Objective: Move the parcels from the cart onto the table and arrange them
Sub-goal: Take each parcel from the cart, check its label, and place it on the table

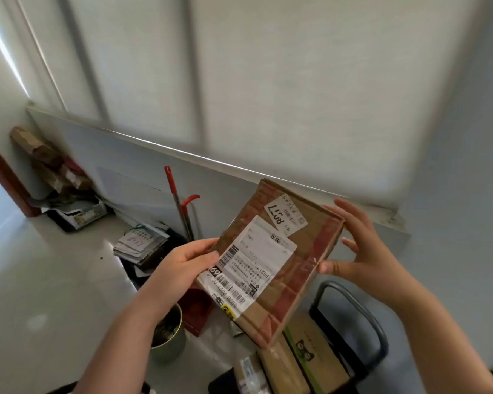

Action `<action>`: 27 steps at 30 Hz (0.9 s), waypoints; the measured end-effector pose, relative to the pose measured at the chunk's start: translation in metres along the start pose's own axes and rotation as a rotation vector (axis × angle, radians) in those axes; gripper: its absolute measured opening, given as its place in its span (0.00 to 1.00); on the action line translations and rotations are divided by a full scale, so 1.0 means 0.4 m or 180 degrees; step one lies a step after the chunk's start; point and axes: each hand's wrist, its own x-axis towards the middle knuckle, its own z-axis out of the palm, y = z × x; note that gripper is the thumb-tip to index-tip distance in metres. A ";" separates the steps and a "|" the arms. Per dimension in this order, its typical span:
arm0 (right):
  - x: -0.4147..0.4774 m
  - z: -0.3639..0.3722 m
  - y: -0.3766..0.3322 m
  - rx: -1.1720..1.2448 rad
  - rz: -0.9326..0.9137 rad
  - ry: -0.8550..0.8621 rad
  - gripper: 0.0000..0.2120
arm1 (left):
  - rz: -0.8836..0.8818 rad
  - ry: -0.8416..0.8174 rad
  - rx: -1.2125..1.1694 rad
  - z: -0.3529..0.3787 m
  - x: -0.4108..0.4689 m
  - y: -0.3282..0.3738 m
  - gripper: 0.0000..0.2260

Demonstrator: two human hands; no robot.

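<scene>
A flat brown cardboard parcel [279, 257] with red tape and two white shipping labels is held up in the air in front of me. My left hand [188, 265] grips its left edge, thumb on the label. My right hand [362, 248] touches the parcel's right edge with straight, spread fingers. Below it, more parcels [305, 362] lie on the cart, whose dark metal handle [362, 317] rises at the lower right. The white table [46, 280] stretches across the lower left.
A green pot [168, 336] and a dark red box [197, 311] stand by the table's edge. A red-handled mop [180, 203] leans on the wall. Stacked papers [140, 245] and cardboard boxes [49, 163] fill the far corner.
</scene>
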 end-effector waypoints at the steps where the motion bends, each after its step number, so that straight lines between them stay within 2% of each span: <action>1: -0.037 0.012 -0.005 0.0161 0.0044 0.0024 0.43 | 0.0037 0.0139 0.0015 0.003 -0.008 -0.011 0.09; 5: -0.202 0.088 -0.007 0.0495 0.0422 0.0762 0.35 | 0.0103 0.0776 -0.0391 0.065 -0.043 -0.073 0.12; 7: -0.292 0.123 -0.006 0.0615 0.0692 0.1181 0.36 | 0.0172 0.0958 -0.0693 0.123 -0.073 -0.095 0.14; 10: -0.445 0.149 -0.014 0.0878 0.1097 0.1687 0.38 | 0.0140 0.0904 -0.0954 0.215 -0.128 -0.129 0.14; 14: -0.653 0.117 -0.008 0.1342 0.1773 0.2312 0.20 | 0.0259 -0.0012 -0.0713 0.338 -0.170 -0.151 0.04; 18: -0.840 0.047 0.017 0.1732 0.2517 0.3023 0.10 | 0.0351 -0.1151 -0.0205 0.507 -0.233 -0.144 0.14; 21: -0.981 -0.004 0.035 0.1909 0.2990 0.3432 0.08 | 0.0213 -0.1961 0.0328 0.660 -0.289 -0.142 0.24; 23: -1.082 -0.040 0.046 0.2033 0.3338 0.3579 0.08 | 0.0079 -0.2520 0.0626 0.779 -0.338 -0.150 0.24; 27: -1.294 -0.104 0.087 0.2192 0.3890 0.3737 0.08 | -0.0287 -0.3114 0.1025 1.005 -0.433 -0.216 0.30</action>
